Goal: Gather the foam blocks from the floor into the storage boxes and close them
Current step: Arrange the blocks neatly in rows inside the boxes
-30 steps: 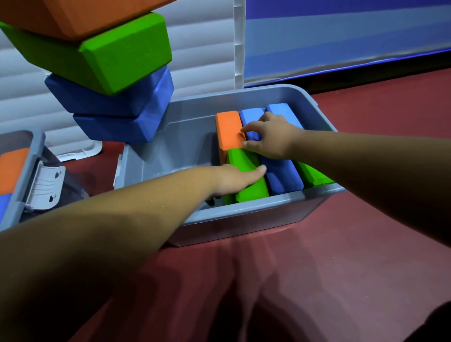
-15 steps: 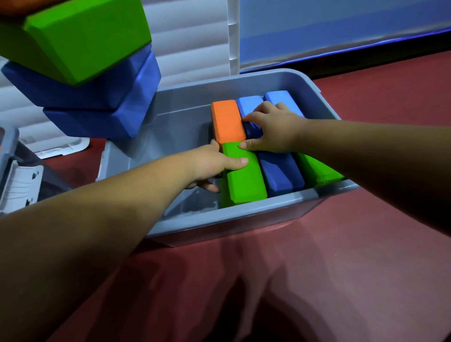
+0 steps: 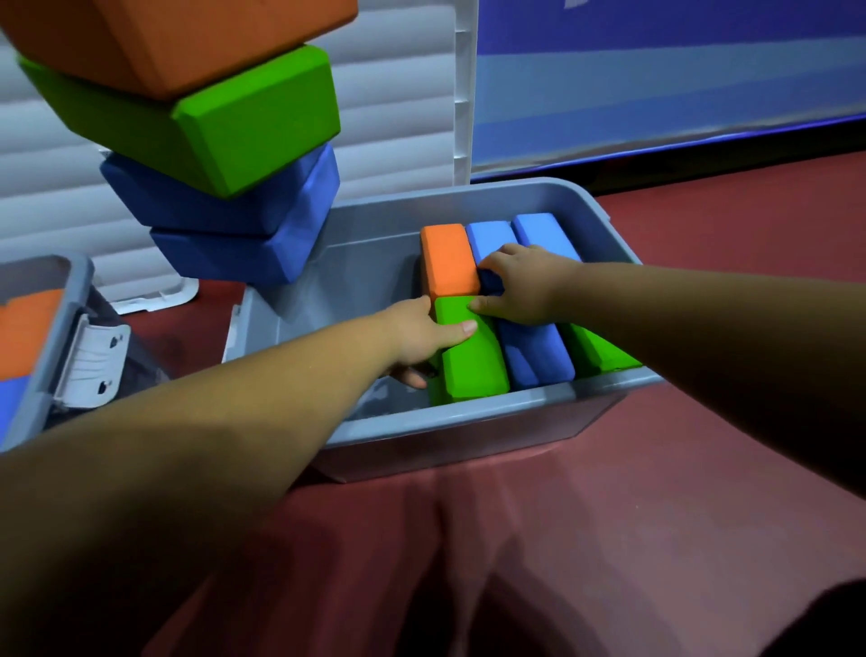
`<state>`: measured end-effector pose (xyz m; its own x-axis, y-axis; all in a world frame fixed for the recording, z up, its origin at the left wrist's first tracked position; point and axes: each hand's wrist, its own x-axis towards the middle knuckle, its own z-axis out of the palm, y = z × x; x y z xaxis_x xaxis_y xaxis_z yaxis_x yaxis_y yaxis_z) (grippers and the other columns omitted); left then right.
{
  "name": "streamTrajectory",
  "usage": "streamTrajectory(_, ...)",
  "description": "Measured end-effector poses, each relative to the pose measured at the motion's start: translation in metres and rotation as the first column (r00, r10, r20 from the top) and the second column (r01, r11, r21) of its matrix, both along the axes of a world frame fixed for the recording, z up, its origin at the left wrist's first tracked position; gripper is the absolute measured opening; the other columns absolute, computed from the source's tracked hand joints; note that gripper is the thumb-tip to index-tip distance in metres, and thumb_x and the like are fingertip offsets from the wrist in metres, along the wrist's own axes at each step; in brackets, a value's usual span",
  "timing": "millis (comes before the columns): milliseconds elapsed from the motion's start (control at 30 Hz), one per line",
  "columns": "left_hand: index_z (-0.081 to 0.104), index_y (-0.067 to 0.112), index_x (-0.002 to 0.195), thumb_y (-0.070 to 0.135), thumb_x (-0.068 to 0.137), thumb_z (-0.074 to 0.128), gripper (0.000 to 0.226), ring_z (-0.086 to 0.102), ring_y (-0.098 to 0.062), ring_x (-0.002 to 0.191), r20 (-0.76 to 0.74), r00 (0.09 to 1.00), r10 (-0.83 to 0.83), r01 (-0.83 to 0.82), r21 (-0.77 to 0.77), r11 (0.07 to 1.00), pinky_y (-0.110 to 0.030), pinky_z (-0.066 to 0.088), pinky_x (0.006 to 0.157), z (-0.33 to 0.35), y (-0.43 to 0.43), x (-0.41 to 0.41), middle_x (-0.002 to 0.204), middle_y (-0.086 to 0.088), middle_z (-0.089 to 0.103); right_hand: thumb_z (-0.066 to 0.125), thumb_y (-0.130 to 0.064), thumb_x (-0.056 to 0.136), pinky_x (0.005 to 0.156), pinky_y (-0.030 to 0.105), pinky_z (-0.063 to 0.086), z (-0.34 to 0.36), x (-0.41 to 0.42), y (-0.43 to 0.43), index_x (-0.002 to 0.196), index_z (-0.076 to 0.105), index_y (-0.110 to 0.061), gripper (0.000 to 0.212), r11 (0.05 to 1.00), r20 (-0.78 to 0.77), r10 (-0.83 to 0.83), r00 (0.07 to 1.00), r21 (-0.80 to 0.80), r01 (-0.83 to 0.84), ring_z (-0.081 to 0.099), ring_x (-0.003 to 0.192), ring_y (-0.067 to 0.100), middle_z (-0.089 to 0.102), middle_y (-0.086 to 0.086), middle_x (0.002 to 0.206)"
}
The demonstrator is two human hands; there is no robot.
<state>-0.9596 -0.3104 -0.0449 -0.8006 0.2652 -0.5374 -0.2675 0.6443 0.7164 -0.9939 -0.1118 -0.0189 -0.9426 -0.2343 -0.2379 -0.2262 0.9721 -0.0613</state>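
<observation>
Past the red floor (image 3: pixel 609 539) nearest me sits the grey box (image 3: pixel 468 415), its right half packed with blocks lying side by side. My left hand (image 3: pixel 417 337) has its grip clamped on the green block (image 3: pixel 473 366) by the near rim, thumb on top, fingers down its left side. My right hand (image 3: pixel 525 290) lies on the blue block (image 3: pixel 534 361) beside it, fingers curled; I cannot tell whether that grip is clamped. Beyond lies an orange block (image 3: pixel 447 258).

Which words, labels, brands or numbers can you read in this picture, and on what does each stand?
None can be read.
The foam blocks, the grey storage box and the white latch show no lettering.
A white mark on the blue panel is cut off and unreadable.
</observation>
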Motion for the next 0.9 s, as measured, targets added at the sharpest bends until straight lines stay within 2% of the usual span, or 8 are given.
streamTrajectory(233, 0.047, 0.017, 0.150, 0.049, 0.102, 0.060, 0.060, 0.076, -0.025, 0.094, -0.083, 0.996, 0.021, -0.016, 0.059, 0.998, -0.041, 0.063, 0.081, 0.034, -0.035, 0.022, 0.140, -0.001, 0.058, 0.057, -0.048, 0.098, 0.101, 0.040, 0.049, 0.034, 0.014, -0.027, 0.127, 0.068, -0.017, 0.043, 1.000, 0.032, -0.025, 0.999, 0.003, 0.025, 0.059, 0.118, 0.034, 0.061, 0.012, 0.132)
streamTrajectory(367, 0.064, 0.012, 0.122, 0.044, 0.104, 0.059, 0.036, 0.077, -0.022, 0.086, -0.118, 0.992, 0.047, -0.040, 0.057, 0.998, -0.042, 0.064, 0.079, 0.051, -0.068, 0.036, 0.124, -0.002, 0.065, 0.055, -0.047, 0.097, 0.091, 0.039, 0.053, 0.061, 0.014, -0.059, 0.103, 0.074, -0.015, 0.038, 0.993, 0.035, -0.084, 0.996, -0.085, 0.086, 0.064, 0.101, 0.034, 0.073, 0.012, 0.109)
streamTrajectory(433, 0.066, 0.012, 0.113, 0.039, 0.105, 0.058, 0.029, 0.077, -0.021, 0.083, -0.122, 0.988, 0.093, -0.083, 0.086, 0.993, -0.042, 0.063, 0.077, 0.060, -0.085, 0.042, 0.118, -0.005, 0.072, 0.056, -0.039, 0.098, 0.092, 0.040, 0.055, 0.078, 0.013, -0.077, 0.104, 0.076, -0.011, 0.035, 0.968, 0.030, -0.133, 0.991, -0.213, 0.136, 0.066, 0.102, 0.035, 0.073, 0.014, 0.108)
streamTrajectory(500, 0.066, 0.012, 0.111, 0.033, 0.106, 0.057, 0.023, 0.077, -0.021, 0.082, -0.119, 0.982, 0.150, -0.135, 0.127, 0.983, -0.042, 0.063, 0.077, 0.074, -0.101, 0.048, 0.112, -0.007, 0.076, 0.061, -0.031, 0.096, 0.083, 0.041, 0.058, 0.096, 0.011, -0.094, 0.101, 0.076, -0.005, 0.031, 0.830, 0.136, -0.207, 0.969, -0.500, 0.247, 0.071, 0.090, 0.032, 0.076, 0.015, 0.102)
streamTrajectory(567, 0.065, 0.010, 0.112, 0.027, 0.106, 0.055, 0.020, 0.076, -0.020, 0.080, -0.110, 0.970, 0.215, -0.194, 0.178, 0.965, -0.041, 0.063, 0.076, 0.089, -0.114, 0.054, 0.107, -0.006, 0.077, 0.063, -0.025, 0.096, 0.072, 0.037, 0.058, 0.115, 0.012, -0.112, 0.104, 0.074, -0.001, 0.028, 0.666, 0.245, -0.220, 0.944, -0.669, 0.329, 0.071, 0.075, 0.025, 0.077, 0.012, 0.101)
streamTrajectory(667, 0.067, 0.008, 0.115, 0.022, 0.104, 0.058, 0.020, 0.076, -0.017, 0.081, -0.117, 0.937, 0.328, -0.291, 0.252, 0.923, -0.043, 0.063, 0.080, 0.113, -0.133, 0.060, 0.106, -0.008, 0.078, 0.061, -0.024, 0.098, 0.080, 0.039, 0.060, 0.137, 0.013, -0.138, 0.113, 0.070, -0.006, 0.025, 0.472, 0.315, -0.243, 0.917, -0.788, 0.396, 0.074, 0.084, 0.023, 0.076, 0.004, 0.105)
streamTrajectory(800, 0.061, 0.005, 0.125, 0.027, 0.096, 0.070, 0.037, 0.076, -0.024, 0.091, 0.101, 0.895, 0.434, -0.436, 0.394, 0.809, -0.044, 0.064, 0.087, 0.152, -0.161, 0.053, 0.112, -0.012, 0.072, 0.050, -0.020, 0.099, 0.084, 0.042, 0.061, 0.154, 0.017, -0.159, 0.116, 0.065, -0.011, 0.024, 0.051, 0.476, -0.313, 0.822, -0.856, 0.515, 0.075, 0.092, 0.024, 0.072, 0.006, 0.112)
streamTrajectory(900, 0.044, -0.001, 0.143, 0.041, 0.086, 0.080, 0.080, 0.076, -0.035, 0.103, 0.227, 0.876, 0.426, -0.482, 0.462, 0.744, -0.047, 0.062, 0.091, 0.183, -0.174, 0.047, 0.128, -0.020, 0.067, 0.050, -0.030, 0.092, 0.083, 0.040, 0.061, 0.162, 0.015, -0.165, 0.119, 0.064, -0.014, 0.034, 0.015, 0.432, -0.404, 0.806, -0.878, 0.478, 0.074, 0.090, 0.024, 0.072, 0.005, 0.112)
